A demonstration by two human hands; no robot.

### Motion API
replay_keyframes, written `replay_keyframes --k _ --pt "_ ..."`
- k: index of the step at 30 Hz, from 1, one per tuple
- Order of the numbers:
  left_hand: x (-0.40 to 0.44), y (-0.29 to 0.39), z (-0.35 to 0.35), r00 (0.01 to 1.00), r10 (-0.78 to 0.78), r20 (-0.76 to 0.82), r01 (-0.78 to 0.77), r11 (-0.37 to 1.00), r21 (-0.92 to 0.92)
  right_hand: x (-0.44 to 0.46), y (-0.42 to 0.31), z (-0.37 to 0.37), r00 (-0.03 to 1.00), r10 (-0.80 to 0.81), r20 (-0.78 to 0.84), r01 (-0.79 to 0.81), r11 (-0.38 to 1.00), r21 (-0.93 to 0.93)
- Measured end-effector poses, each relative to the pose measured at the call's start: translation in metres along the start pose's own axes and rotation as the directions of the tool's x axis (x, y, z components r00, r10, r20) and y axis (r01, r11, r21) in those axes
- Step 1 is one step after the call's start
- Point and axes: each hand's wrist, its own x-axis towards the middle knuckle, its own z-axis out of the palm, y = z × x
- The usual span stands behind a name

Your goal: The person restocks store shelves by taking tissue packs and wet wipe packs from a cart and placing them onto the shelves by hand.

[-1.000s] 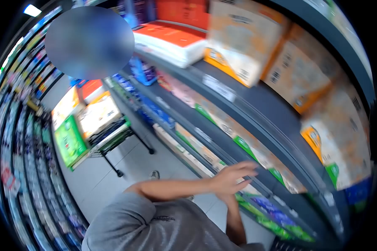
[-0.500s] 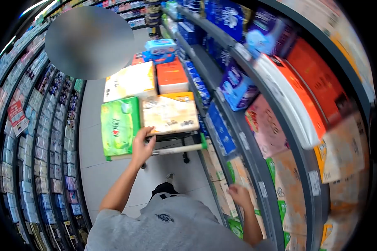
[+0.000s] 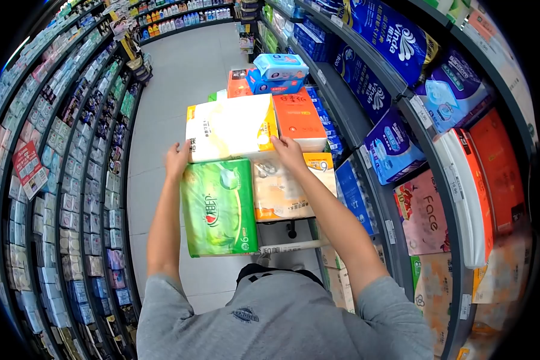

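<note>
A white and yellow tissue pack [image 3: 231, 126] lies across the loaded cart between my two hands. My left hand [image 3: 177, 161] presses its left end, and my right hand [image 3: 288, 151] grips its lower right corner. Just below it sits a green tissue pack [image 3: 219, 207], with a beige and orange pack [image 3: 288, 191] beside it, partly under my right forearm. Behind, an orange pack [image 3: 301, 120] lies at the right, and blue wipes packs [image 3: 277, 75] are stacked at the far end.
The cart's handle [image 3: 294, 246] crosses in front of my waist. Close on the right runs a shelf [image 3: 420, 150] of tissue packs. Rows of small packs fill the left shelf [image 3: 72, 180], where a red sign [image 3: 30, 170] hangs. Tiled floor [image 3: 186, 66] stretches ahead.
My view has turned from the right shelf toward the cart, which is now nearer. My left hand has moved to the white and yellow pack's left end, and my right hand has come from the shelf to its right corner.
</note>
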Motion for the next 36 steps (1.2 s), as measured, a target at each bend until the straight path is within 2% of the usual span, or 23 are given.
replay_keyframes --k 2,3,4,6,8,14,17,19,21,22,23,24,25,26,28,29,30,31,32,33,34,35,36 --pt "0.02 -0.028 0.007 0.982 -0.035 0.187 0.068 0.983 -0.171 0.025 0.009 0.01 0.999 0.047 0.027 -0.048 0.999 0.018" --pt "0.017 -0.02 0.003 0.982 -0.029 0.189 0.061 0.984 -0.168 0.032 0.013 0.013 0.994 0.098 0.057 -0.1 0.995 0.029" --pt "0.007 -0.004 -0.002 0.947 -0.087 0.309 0.151 0.97 -0.192 0.035 0.013 0.014 0.98 0.14 0.144 -0.161 0.975 0.15" --pt "0.001 0.004 -0.006 0.877 -0.13 0.463 0.259 0.939 -0.226 0.038 0.012 0.015 0.969 0.185 0.161 -0.213 0.96 0.18" --pt "0.003 -0.002 -0.003 0.882 -0.079 0.465 0.22 0.941 -0.258 0.039 0.011 0.014 0.957 0.227 0.178 -0.262 0.943 0.204" --pt "0.019 0.001 -0.014 0.878 0.003 0.478 0.165 0.937 -0.309 0.024 -0.013 0.015 0.991 0.094 0.091 -0.117 0.947 0.299" --pt "0.013 0.042 -0.028 0.881 0.03 0.472 0.132 0.942 -0.308 0.009 -0.051 0.005 0.997 0.071 0.014 -0.07 0.917 0.393" --pt "0.002 0.084 -0.035 0.931 0.16 0.327 -0.03 0.928 -0.37 -0.009 -0.094 -0.011 0.997 0.057 -0.052 -0.029 0.903 0.428" --pt "-0.008 0.127 -0.037 0.9 0.375 0.221 -0.209 0.817 -0.537 -0.012 -0.112 -0.027 0.986 -0.082 -0.146 0.159 0.738 0.656" --pt "-0.012 0.147 -0.033 0.871 0.473 0.129 -0.28 0.697 -0.66 -0.017 -0.123 -0.036 0.984 -0.067 -0.163 0.159 0.74 0.653" --pt "-0.016 0.165 -0.026 0.833 0.553 0.028 -0.338 0.549 -0.764 -0.022 -0.134 -0.047 0.958 -0.152 -0.245 0.283 0.654 0.701" --pt "-0.024 0.184 -0.016 0.865 0.494 -0.093 -0.364 0.488 -0.793 -0.027 -0.145 -0.061 0.911 -0.229 -0.343 0.411 0.558 0.721" --pt "-0.032 0.199 0.002 0.883 0.425 -0.198 -0.385 0.418 -0.823 -0.037 -0.156 -0.072 0.888 -0.26 -0.379 0.459 0.542 0.704" --pt "-0.037 0.204 0.023 0.865 0.443 -0.234 -0.411 0.362 -0.836 -0.049 -0.166 -0.079 0.854 -0.295 -0.428 0.519 0.532 0.669" --pt "-0.105 0.229 0.065 0.954 0.296 0.049 -0.018 0.22 -0.975 -0.074 -0.176 -0.092 0.724 -0.394 -0.567 0.672 0.589 0.449" --pt "-0.138 0.228 0.088 0.912 0.383 0.149 0.075 0.199 -0.977 -0.076 -0.161 -0.098 0.671 -0.468 -0.575 0.729 0.561 0.393" --pt "-0.163 0.23 0.107 0.825 0.54 0.166 0.154 0.068 -0.986 -0.089 -0.155 -0.106 0.662 -0.483 -0.572 0.734 0.572 0.367" --pt "-0.177 0.229 0.118 0.788 0.583 0.199 0.228 0.024 -0.973 -0.109 -0.158 -0.119 0.681 -0.509 -0.526 0.729 0.537 0.424" --pt "-0.196 0.245 0.116 0.873 0.372 0.315 0.306 0.085 -0.948 -0.127 -0.152 -0.131 0.689 -0.541 -0.482 0.717 0.608 0.341" --pt "-0.203 0.249 0.125 0.841 0.407 0.357 0.338 0.12 -0.933 -0.145 -0.149 -0.144 0.712 -0.542 -0.446 0.687 0.671 0.281" --pt "-0.216 0.256 0.134 0.834 0.42 0.358 0.369 0.059 -0.928 -0.163 -0.148 -0.162 0.71 -0.558 -0.429 0.669 0.724 0.166" --pt "-0.229 0.26 0.136 0.743 0.553 0.377 0.42 0.053 -0.906 -0.183 -0.147 -0.177 0.715 -0.569 -0.407 0.642 0.764 0.059" --pt "-0.24 0.268 0.141 0.719 0.597 0.356 0.424 0.03 -0.905 -0.201 -0.148 -0.192 0.679 -0.589 -0.438 0.639 0.768 -0.042"
